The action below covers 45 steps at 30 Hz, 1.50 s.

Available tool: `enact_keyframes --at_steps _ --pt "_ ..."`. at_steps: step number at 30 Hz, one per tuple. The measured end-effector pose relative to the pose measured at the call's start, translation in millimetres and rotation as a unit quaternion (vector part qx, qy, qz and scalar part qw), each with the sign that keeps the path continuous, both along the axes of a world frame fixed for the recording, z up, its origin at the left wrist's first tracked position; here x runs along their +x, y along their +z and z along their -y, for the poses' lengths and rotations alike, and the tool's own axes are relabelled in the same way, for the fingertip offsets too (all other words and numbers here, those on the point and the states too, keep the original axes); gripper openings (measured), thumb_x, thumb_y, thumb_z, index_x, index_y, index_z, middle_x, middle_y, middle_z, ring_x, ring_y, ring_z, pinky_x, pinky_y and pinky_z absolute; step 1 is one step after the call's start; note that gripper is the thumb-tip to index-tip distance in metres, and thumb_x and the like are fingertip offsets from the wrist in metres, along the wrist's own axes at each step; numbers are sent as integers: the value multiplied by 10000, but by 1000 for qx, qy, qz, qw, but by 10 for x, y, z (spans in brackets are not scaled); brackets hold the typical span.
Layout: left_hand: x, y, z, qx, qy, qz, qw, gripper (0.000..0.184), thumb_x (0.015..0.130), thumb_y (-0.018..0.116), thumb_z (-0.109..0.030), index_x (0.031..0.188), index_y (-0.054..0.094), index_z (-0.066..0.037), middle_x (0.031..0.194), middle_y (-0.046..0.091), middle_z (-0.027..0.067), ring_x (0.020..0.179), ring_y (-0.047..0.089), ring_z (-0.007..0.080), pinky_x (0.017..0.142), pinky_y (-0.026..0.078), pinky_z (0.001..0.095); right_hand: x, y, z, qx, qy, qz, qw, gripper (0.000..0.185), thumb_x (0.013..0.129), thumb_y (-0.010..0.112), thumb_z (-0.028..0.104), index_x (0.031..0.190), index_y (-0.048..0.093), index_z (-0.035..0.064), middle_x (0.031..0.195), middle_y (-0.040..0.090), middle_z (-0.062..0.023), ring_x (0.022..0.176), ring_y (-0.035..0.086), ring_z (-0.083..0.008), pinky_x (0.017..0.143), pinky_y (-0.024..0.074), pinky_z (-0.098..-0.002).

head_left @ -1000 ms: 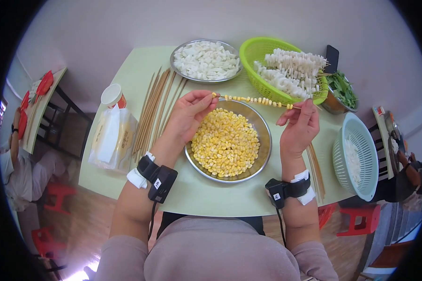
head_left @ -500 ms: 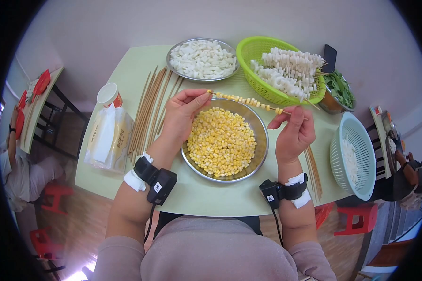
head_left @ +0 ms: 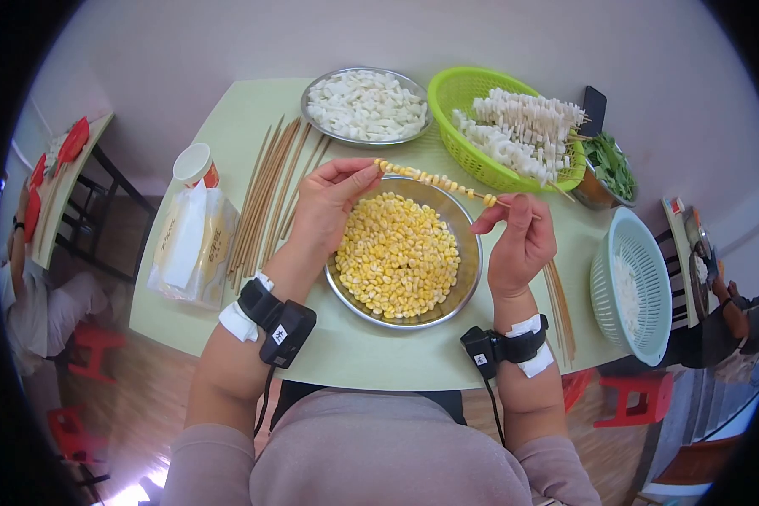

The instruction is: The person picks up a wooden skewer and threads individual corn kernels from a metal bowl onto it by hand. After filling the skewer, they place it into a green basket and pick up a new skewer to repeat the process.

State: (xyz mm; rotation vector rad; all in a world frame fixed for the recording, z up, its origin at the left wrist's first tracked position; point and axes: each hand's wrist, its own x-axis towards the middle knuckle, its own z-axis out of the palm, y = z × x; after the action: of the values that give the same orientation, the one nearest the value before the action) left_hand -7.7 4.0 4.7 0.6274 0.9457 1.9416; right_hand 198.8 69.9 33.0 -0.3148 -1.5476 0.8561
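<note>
- Corn skewer: held aslant above the steel bowl of loose kernels; to be judged light, its shaft stiff but slender, its kernels moist, slippery and easily split.
- Left hand: closed in a pinch of thumb and fingers at the kernel-bearing end.
- Right hand: closed on the bare shaft near the other end, likely the sounder hold; kernels are crushed less there.
- Far side: the green basket is placed near the skewer, its rim and protruding stick ends best avoided; the steel plate is set beside it.
- Flanks: bare sticks are laid left, the blue colander right; freer room is offered toward the table's near edge.
</note>
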Motion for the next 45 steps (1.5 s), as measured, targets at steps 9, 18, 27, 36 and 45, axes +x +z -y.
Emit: enact_keyframes --at_steps 9,18,27,36,45 --pt "7 -13 3 12 -8 1 1000 160 795 640 -12 951 608 5 924 640 100 871 618 164 800 500 256 -42 -60 -44 -88 11 -37 995 208 943 458 177 891 534 -10 631 571 -74 507 558 -126 480 453 -229" --pt "19 39 12 -16 -15 -73 997 293 800 659 -88 1052 539 2 999 611 90 853 611 150 763 497 253 35 31 -238 -175 -33 -130 975 282 938 469 257 811 521 11 581 529 -62 449 508 -133 413 410 -243" --pt "2 74 105 -165 -51 -575 800 112 749 653 -13 859 637 -22 874 601 42 732 563 104 676 461 225 105 -92 -497 -212 -68 -176 959 299 909 522 295 758 527 37 561 503 -35 434 464 -106 370 384 -229" --pt "-42 -43 117 -78 -59 -703 704 140 721 646 -3 859 621 5 893 555 99 768 570 209 693 479 298 89 -78 -474 -222 -49 -169 959 316 898 538 305 723 537 42 551 504 -33 410 456 -107 352 362 -225" --pt "2 5 120 -108 -71 -698 705 122 720 652 -18 825 592 1 843 523 103 744 562 214 678 481 306 76 -91 -466 -219 -46 -160 961 314 902 532 302 726 539 42 537 509 -37 379 450 -114 346 353 -225"
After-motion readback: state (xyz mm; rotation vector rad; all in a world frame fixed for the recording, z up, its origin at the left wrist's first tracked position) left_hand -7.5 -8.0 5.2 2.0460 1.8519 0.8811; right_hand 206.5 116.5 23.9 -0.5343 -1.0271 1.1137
